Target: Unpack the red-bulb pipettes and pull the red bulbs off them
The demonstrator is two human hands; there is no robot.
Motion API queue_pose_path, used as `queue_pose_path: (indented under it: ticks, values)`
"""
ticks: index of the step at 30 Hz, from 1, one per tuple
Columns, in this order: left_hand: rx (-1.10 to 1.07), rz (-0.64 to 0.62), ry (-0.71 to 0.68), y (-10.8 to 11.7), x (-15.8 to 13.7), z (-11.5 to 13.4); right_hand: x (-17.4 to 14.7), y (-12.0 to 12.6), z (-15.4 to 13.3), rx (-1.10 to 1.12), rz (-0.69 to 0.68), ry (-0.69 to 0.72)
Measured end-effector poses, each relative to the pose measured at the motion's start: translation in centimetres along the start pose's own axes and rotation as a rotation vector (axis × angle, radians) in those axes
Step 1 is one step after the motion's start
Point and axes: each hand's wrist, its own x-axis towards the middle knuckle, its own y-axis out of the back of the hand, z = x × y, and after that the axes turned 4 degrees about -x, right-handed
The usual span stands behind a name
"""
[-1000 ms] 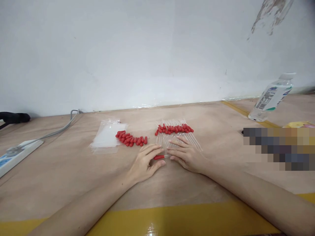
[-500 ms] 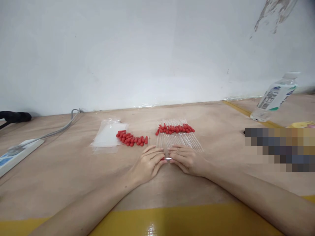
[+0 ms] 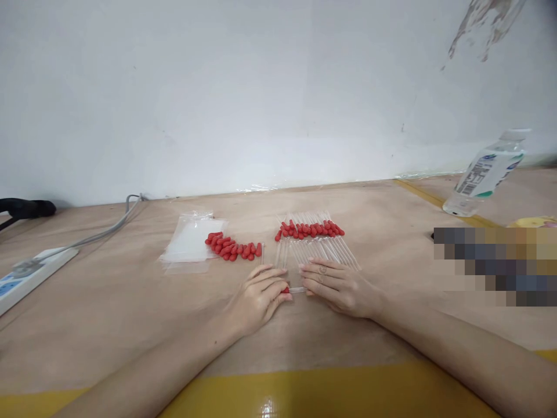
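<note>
Between my left hand (image 3: 261, 297) and my right hand (image 3: 342, 285) lies a clear thin glass dropper tube (image 3: 297, 289). My left hand is closed, thumb and fingers pinching a red rubber bulb (image 3: 285, 290) at the tube's left end. The fingers of my right hand are closed over the tube's right end, hiding it. Just beyond my hands, several clear tubes (image 3: 324, 249) lie side by side, with a row of red rubber bulbs (image 3: 311, 230) across them. A heap of loose red bulbs (image 3: 235, 248) lies beyond my left hand, with a single tube (image 3: 262, 253) beside it.
Clear plastic zip bags (image 3: 187, 241) are stacked left of the loose bulbs. A power strip (image 3: 39, 273) with a grey cable sits at the far left. On the right stand a tilted-looking plastic bottle (image 3: 485, 174) and a pixelated area. A white wall (image 3: 261, 93) borders the table behind.
Both hands have come slightly nearer to me with the tube. They are a little farther apart, so more of the tube and the red bulb shows between them.
</note>
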Motion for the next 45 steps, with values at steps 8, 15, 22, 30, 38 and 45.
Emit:
queue_pose_path:
  ticks: [8,15,22,30,38,45]
  values:
    - [0.128,0.201,0.288,3.4,-0.3,-3.7,-1.5,0.5,2.5,-0.083,0.083,-0.386]
    - [0.259,0.165,0.575,5.8,0.2,-7.0,-1.1,-0.5,3.0,-0.117,0.008,-0.551]
    - [0.249,0.071,0.65,4.8,0.5,-7.4,-1.0,-1.0,3.3,-0.203,0.074,-0.555]
    - [0.323,-0.064,0.513,4.7,0.3,-7.8,-1.2,-1.5,3.1,-0.246,0.01,-0.488]
    - [0.423,0.082,0.494,5.2,0.6,-6.8,-1.1,-1.1,2.7,-0.207,-0.044,-0.485]
    - [0.331,-0.068,0.492,2.6,4.9,-6.9,-1.0,-0.6,2.6,-0.205,-0.037,-0.527]
